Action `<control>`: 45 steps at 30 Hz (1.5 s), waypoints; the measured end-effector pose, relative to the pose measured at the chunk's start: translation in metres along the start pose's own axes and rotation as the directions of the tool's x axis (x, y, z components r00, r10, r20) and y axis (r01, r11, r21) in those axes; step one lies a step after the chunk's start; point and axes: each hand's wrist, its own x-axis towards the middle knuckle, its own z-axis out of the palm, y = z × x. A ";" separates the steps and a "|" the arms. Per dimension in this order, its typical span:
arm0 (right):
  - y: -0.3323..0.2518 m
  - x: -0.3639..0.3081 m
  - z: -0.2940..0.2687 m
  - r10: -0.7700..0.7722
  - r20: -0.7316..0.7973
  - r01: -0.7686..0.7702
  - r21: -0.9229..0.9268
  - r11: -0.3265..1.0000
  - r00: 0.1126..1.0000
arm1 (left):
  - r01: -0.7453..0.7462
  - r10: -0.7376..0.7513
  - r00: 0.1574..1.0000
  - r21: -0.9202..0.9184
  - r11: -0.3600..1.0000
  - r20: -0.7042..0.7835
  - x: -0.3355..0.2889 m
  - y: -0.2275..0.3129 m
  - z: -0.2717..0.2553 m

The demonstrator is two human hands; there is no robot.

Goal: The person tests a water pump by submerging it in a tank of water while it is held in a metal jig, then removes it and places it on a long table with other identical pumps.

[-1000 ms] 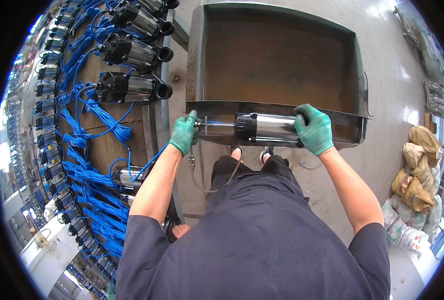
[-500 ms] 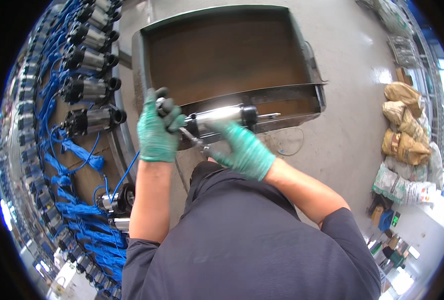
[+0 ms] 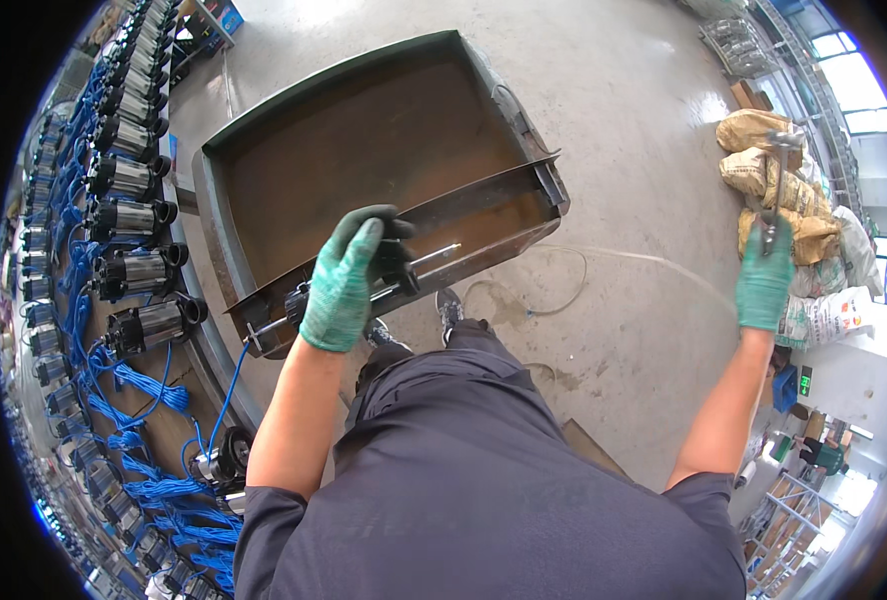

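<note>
My left hand (image 3: 344, 285), in a green glove with dark fingertips, is over a motor-like part at the front of a rusty metal trough (image 3: 264, 108). Its fingers are apart and curved; contact with the part cannot be made out. The part's black collar (image 3: 298, 303) and thin metal shaft (image 3: 438, 254) show on either side of the hand, while most of its body is hidden. Far out to the right, my right hand (image 3: 767, 265), gloved alike, is closed round the handle of a metal hammer (image 3: 783, 142), held head up.
Silver and black motors (image 3: 149, 325) stand in rows on the left, among bundled blue cables (image 3: 154, 388). Tan sacks (image 3: 754, 170) are piled at the right. A thin hose (image 3: 584, 275) lies on the concrete floor right of the trough.
My right hand has swung from beside the part out to the far right, carrying the hammer. My left hand has shifted over the part, its fingers more spread. The view has turned.
</note>
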 end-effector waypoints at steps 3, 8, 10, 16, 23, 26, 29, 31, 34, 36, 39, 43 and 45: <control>0.000 0.021 0.015 -0.068 -0.069 0.074 0.075 0.994 0.995 | -0.052 0.051 0.995 -0.010 0.999 -0.081 -0.004 -0.008 -0.013; -0.013 0.001 0.133 -0.160 0.310 0.067 0.288 0.955 0.937 | -0.079 0.077 0.957 0.005 0.997 -0.279 -0.030 -0.016 -0.026; -0.010 -0.019 0.189 -0.138 0.478 -0.016 0.304 0.952 0.868 | -0.115 0.132 0.927 0.069 0.991 -0.352 -0.044 -0.022 -0.045; 0.016 -0.070 0.324 -0.118 0.650 0.007 0.172 0.985 0.751 | -0.158 0.159 0.752 0.060 0.986 -0.639 -0.114 -0.035 -0.106; 0.018 -0.084 0.348 -0.031 0.604 -0.225 0.344 0.912 0.797 | 0.106 0.364 0.407 0.439 0.892 -0.838 -0.182 -0.055 -0.203; -0.011 -0.086 0.325 -0.170 0.440 0.024 0.318 0.948 0.882 | 0.466 0.635 0.391 0.738 0.488 -0.666 -0.215 -0.082 -0.267; -0.099 -0.089 0.282 -0.314 0.274 0.165 0.454 0.875 0.909 | 0.685 0.542 0.511 0.697 0.212 -0.667 -0.209 -0.073 -0.282; -0.167 -0.104 0.263 -0.439 0.280 0.087 0.755 0.650 0.854 | 0.791 0.397 0.573 0.611 -0.036 -0.717 -0.202 -0.071 -0.285; -0.285 -0.130 0.212 -0.662 0.326 0.054 0.873 0.486 0.675 | 0.820 0.064 0.527 0.487 -0.299 -0.848 -0.185 -0.046 -0.285; -0.325 -0.150 0.218 -0.729 0.288 0.159 0.864 0.477 0.621 | 0.770 -0.072 0.560 0.551 -0.322 -0.825 -0.186 -0.029 -0.290; -0.346 -0.146 0.235 -0.741 0.273 0.276 0.805 0.525 0.614 | 0.696 -0.019 0.713 0.710 -0.105 -0.701 -0.213 -0.027 -0.322; -0.344 -0.135 0.249 -0.628 0.552 -0.251 0.825 0.505 0.549 | 0.537 0.178 0.835 0.841 -0.058 -0.521 -0.209 0.029 -0.318; -0.344 -0.130 0.244 -0.577 0.649 -0.372 0.759 0.535 0.496 | 0.418 0.245 0.883 0.908 -0.028 -0.400 -0.211 0.050 -0.321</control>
